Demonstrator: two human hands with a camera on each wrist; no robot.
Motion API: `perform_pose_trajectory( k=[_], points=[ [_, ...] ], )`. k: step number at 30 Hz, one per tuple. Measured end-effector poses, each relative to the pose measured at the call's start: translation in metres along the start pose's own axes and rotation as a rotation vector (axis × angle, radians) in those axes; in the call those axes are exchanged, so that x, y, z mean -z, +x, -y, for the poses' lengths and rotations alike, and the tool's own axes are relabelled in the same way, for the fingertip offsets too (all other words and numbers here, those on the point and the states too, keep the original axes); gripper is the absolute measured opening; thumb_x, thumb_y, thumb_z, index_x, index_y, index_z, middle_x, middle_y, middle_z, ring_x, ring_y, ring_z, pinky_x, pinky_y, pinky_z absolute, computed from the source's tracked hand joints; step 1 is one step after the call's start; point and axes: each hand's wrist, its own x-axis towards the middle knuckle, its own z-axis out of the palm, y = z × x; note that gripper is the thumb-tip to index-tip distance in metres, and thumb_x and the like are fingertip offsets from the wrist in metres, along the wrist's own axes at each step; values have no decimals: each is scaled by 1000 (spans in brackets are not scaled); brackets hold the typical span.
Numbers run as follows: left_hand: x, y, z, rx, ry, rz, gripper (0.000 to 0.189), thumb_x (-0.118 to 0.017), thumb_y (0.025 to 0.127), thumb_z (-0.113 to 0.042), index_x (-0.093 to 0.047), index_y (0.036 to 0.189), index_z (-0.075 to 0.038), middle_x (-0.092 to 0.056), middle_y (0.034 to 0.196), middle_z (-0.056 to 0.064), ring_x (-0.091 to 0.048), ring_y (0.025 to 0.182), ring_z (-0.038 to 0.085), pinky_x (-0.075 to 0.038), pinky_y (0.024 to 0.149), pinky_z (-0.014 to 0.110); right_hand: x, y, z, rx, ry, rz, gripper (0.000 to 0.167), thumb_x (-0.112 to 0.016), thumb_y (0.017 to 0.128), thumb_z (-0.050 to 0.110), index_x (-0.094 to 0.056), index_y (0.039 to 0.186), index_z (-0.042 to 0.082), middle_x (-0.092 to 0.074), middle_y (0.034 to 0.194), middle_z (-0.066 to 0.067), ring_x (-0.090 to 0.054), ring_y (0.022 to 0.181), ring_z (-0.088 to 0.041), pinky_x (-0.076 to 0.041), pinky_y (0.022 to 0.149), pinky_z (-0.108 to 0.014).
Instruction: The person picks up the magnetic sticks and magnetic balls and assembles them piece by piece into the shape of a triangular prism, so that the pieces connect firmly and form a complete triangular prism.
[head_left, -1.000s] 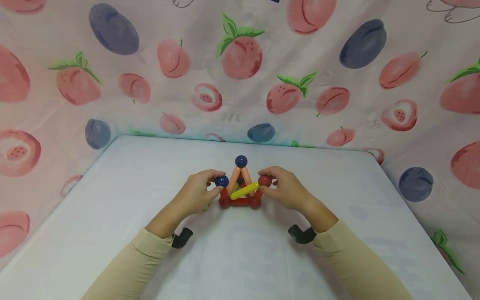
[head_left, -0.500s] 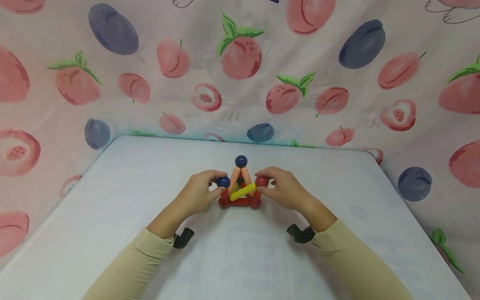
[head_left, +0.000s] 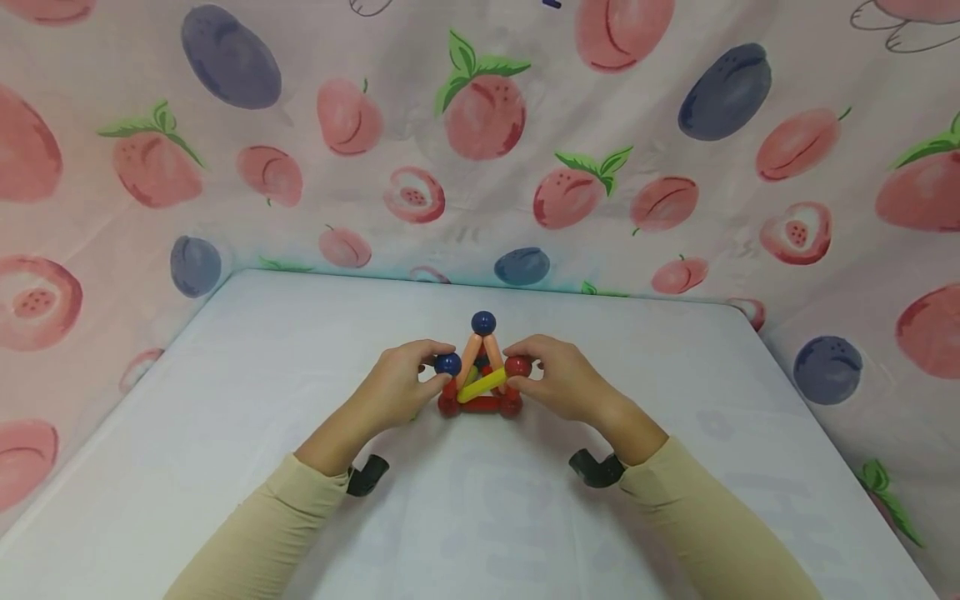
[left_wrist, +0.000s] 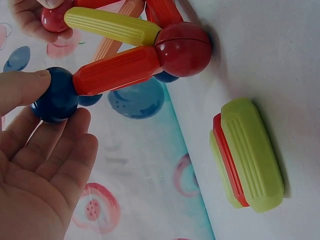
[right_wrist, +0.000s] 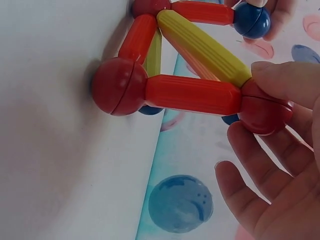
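A frame of ball-ended building sticks stands on the table. My left hand [head_left: 393, 382] pinches a blue ball [left_wrist: 56, 95] between thumb and fingers, at the top of a red stick [left_wrist: 117, 71] that rises from the front-left red ball [left_wrist: 183, 49]. With thumb and fingers my right hand [head_left: 564, 379] holds another red ball [right_wrist: 265, 109]. Two sticks meet that ball: an upright red stick [right_wrist: 192, 95] from the front-right red ball [right_wrist: 119, 86], and a slanting yellow stick [right_wrist: 205, 47] from the front-left ball. Behind, peach sticks [head_left: 468, 360] lean up to a blue ball [head_left: 483, 322].
Left of the frame, two green sticks [left_wrist: 252, 155] lie on the table with a red stick [left_wrist: 230, 160] between them; my left hand mostly hides them in the head view. A fruit-printed cloth [head_left: 480, 217] hangs behind the white table [head_left: 480, 517].
My right hand has moved left with the red ball, bringing it over the front-right ball, and the yellow stick's upper end has shifted along. My left hand and its blue ball have edged slightly right.
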Motion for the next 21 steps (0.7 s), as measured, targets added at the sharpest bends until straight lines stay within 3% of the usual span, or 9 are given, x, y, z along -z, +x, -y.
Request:
perform_pose_trajectory(
  k=[11, 21],
  points=[
    [-1, 1, 2, 4, 9, -6, 40, -71, 94, -12, -63, 132, -3, -67, 121, 10, -63, 110, 27, -51, 97, 44, 1, -2, 6, -37, -14, 25, 40, -77, 90, 16, -66, 128, 8, -63, 111, -1, -56, 100, -19, -53, 91, -44],
    [-2, 1, 3, -9, 12, -14, 39, -71, 94, -13, -63, 131, -3, -67, 121, 10, -63, 109, 26, -52, 96, 43, 0, -6, 6, -19, -39, 23, 40, -78, 89, 18, -67, 127, 11, -64, 111, 1, -56, 98, -17, -53, 87, -36]
  ],
)
